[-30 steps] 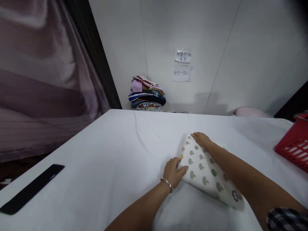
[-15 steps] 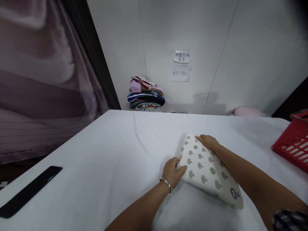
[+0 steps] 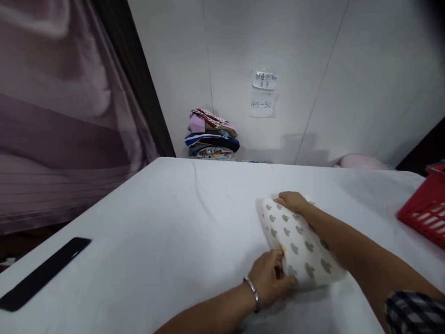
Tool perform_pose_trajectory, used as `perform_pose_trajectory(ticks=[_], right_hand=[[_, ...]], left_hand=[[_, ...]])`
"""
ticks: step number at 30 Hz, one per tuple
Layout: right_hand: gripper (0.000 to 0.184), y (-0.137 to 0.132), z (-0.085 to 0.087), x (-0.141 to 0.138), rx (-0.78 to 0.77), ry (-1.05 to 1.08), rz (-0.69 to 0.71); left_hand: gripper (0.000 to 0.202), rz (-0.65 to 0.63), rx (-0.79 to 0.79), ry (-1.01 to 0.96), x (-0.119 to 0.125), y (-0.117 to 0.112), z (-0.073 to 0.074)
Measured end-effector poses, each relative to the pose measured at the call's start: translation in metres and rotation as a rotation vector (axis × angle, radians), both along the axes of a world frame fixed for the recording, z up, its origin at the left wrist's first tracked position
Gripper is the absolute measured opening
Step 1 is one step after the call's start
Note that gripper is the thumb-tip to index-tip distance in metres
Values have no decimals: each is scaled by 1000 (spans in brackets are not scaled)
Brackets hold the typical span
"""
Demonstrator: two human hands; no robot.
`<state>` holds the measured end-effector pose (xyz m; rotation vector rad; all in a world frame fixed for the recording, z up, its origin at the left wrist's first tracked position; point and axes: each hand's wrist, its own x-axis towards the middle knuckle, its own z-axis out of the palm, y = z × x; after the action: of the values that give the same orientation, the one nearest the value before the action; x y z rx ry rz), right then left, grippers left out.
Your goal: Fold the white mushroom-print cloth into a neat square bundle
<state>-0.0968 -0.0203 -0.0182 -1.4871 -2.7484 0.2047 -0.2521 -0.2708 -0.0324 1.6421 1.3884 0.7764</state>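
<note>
A folded white cloth (image 3: pixel 295 241) printed with grey mushroom shapes and a few green and yellow ones lies on the white table at right of centre. My left hand (image 3: pixel 271 278), with a silver bracelet on its wrist, pinches the cloth's near left corner between thumb and fingers. At the far edge, my right hand (image 3: pixel 292 202) grips the cloth from above, its fingertips curled over the top. The right forearm hides part of the cloth's right side.
A long black strip (image 3: pixel 45 273) lies at the table's left. A red plastic basket (image 3: pixel 426 208) stands at the right edge. Folded fabrics (image 3: pixel 212 135) are stacked beyond the far edge, near paper signs (image 3: pixel 264 104) on the wall. A purple curtain (image 3: pixel 69 120) hangs at left.
My left hand has moved right and nearer to me along the cloth's edge. The cloth has turned a little and its near right part has drawn in. My right hand has shifted slightly left.
</note>
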Motion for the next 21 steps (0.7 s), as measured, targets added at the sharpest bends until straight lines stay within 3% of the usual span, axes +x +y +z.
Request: perform_pose_trajectory(ticks=[6, 9, 11, 15, 17, 21], right_hand=[[42, -3, -1, -3, 63, 49, 32], [40, -15, 1, 17, 145, 115, -72], [38, -29, 2, 39, 180, 150, -129], [49, -73, 1, 97, 221, 214, -243], [54, -102, -3, 122, 104, 326, -370], [61, -159, -13, 150, -109, 489, -616]], left_hand=[[45, -108, 7, -110, -5, 3, -2], [36, -112, 16, -160, -10, 7, -3], [30, -51, 45, -147, -16, 11, -3], [25, 199, 104, -19, -31, 33, -1], [32, 291, 105, 66, -38, 53, 0], [48, 302, 182, 164, -41, 104, 6]])
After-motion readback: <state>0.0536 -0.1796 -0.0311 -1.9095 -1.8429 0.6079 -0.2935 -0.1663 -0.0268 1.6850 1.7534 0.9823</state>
